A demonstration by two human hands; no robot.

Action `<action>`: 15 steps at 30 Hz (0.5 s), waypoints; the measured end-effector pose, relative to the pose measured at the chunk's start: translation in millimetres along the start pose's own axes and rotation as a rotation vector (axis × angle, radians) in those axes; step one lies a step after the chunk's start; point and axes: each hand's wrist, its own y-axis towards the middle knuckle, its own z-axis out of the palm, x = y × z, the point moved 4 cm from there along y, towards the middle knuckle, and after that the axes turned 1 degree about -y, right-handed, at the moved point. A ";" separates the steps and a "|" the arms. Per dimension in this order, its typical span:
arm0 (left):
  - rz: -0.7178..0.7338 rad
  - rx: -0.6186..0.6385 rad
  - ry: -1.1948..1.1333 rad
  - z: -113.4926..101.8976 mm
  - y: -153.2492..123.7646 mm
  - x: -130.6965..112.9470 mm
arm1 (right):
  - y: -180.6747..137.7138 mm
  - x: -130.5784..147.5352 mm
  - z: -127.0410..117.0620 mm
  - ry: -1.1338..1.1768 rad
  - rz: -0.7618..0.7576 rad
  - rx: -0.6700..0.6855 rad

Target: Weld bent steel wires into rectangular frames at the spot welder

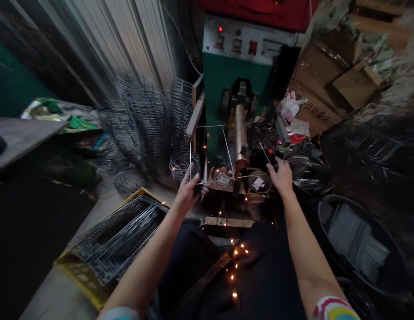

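A thin metal wire frame [228, 149] spans between my hands in front of a green spot welder [215, 98]. My left hand [187, 192] grips its left corner, with the thumb and fingers closed round the wire. At the right side, my right hand [282, 177] pinches the frame's wire. The frame's near wire passes beneath the copper-coloured electrode arm [240, 133], where a glow shows at the tip. Orange sparks [236, 252] fall toward my lap. Below the electrode sit a dish of small metal bits [223, 177] and a dark bowl holding pale scraps [259, 183].
On the left, a yellow crate [76, 284] holds many wire frames, with tall stacks of wire baskets [143, 115] behind it. A black tub [330, 204] with grey plates and a dark wire coil [308, 173] stand at right. Cardboard boxes [313, 80] lie behind.
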 end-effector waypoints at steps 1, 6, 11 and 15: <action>0.000 -0.006 -0.005 1.5 -0.3 -1.0 | 2.0 -8.9 1.0 0.071 0.100 0.055; 0.007 0.026 0.033 8.1 -46.1 -4.6 | -30.7 -13.7 -3.5 0.436 0.362 0.258; -0.161 0.052 0.010 -18.5 -137.4 18.8 | -164.9 -10.7 -49.9 0.445 0.430 0.392; -0.326 -0.026 -0.213 -46.8 -162.4 15.3 | -271.3 -24.3 -100.3 0.420 0.518 0.483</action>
